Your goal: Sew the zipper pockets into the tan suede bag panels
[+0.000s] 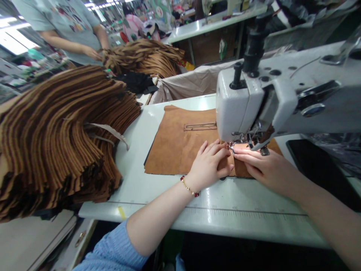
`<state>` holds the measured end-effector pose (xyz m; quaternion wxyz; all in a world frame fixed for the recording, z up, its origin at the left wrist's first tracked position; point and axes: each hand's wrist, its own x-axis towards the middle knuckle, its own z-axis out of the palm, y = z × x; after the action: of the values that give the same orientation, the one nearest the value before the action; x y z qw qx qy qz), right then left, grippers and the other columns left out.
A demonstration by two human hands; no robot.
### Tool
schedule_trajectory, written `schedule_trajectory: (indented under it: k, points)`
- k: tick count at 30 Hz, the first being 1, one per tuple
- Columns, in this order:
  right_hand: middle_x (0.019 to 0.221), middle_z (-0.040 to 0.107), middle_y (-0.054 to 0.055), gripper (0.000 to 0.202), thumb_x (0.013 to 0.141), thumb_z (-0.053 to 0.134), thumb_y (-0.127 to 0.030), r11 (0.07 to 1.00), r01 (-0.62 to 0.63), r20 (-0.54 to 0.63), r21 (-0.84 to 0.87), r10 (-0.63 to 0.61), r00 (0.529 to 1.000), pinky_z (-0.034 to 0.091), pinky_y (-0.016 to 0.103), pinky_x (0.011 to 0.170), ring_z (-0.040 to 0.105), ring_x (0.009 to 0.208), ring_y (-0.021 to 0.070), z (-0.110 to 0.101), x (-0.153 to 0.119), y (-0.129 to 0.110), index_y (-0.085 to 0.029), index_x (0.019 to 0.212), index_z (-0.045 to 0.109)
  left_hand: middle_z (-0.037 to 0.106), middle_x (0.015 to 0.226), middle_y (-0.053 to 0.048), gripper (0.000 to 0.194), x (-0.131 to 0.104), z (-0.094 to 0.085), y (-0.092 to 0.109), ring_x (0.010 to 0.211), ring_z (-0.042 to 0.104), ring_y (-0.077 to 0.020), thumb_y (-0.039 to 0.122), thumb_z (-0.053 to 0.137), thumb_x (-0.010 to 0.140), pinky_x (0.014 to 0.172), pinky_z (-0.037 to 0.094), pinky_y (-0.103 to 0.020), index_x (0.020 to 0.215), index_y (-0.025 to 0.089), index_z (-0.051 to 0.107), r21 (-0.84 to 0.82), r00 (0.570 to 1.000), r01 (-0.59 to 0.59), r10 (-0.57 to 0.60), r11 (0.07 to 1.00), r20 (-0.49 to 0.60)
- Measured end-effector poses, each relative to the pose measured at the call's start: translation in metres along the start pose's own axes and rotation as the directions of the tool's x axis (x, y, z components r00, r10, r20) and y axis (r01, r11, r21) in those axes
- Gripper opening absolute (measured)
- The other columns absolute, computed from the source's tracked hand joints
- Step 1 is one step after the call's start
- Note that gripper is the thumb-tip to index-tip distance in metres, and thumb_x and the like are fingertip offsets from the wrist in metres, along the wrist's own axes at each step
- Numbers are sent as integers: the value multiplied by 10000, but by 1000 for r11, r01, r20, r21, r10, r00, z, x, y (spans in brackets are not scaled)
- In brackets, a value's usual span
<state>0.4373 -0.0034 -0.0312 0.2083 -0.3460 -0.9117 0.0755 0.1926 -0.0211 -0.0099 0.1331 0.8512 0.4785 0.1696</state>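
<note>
A brown leather-like panel [166,145] lies flat on the sewing table, with a narrow zipper opening [200,127] set in its upper part. My left hand [210,163] rests on the panel just left of the needle area, fingers stretched out and thumb at the panel's lower edge. On the other side, my right hand [269,169] lies with extended fingers on the brown material, its fingertips close to the lit presser foot [230,146]. The sewing machine [237,101] hides part of the panel. Neither hand is closed round anything.
A tall stack of brown panels [56,139] stands left, a pale strip [108,130] sticking out. A dark phone-like slab [321,169] lies right. The table [169,203] has a ruler scale along its front. Beyond, another person [70,34] handles a brown pile [149,56].
</note>
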Motion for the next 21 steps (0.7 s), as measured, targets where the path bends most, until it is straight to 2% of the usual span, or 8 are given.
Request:
schedule_trajectory:
  k: [5,15,21]
  points:
    - [1463,581,23,428,959,496,-141,1000,7,-8,-15,-7,1000,482,424,1065,580,1274,231,0,-1,0,-253,1363,583,547,1471,-6,309,0,2,-1,1482,378,-256,439,636,953,1270,209,-515,1207,265,603,9,1000,-5,5,1000,-9]
    - [1471,571,58,408,974,478,-160,1000,-7,11,15,7,1000,469,448,1095,555,1320,246,0,-1,1,-227,1360,590,568,1449,-12,303,3,1,-3,1477,390,-252,452,635,949,1276,202,-497,1186,265,617,11,1000,-2,2,1000,-7]
    - [1473,571,58,413,980,470,-152,999,-1,1,49,1,1000,450,426,1121,549,1329,218,0,0,1,-222,1370,586,555,1462,-13,309,4,1,-4,1482,379,-251,451,639,946,1279,202,-485,1192,266,614,10,1000,-7,7,1000,-2]
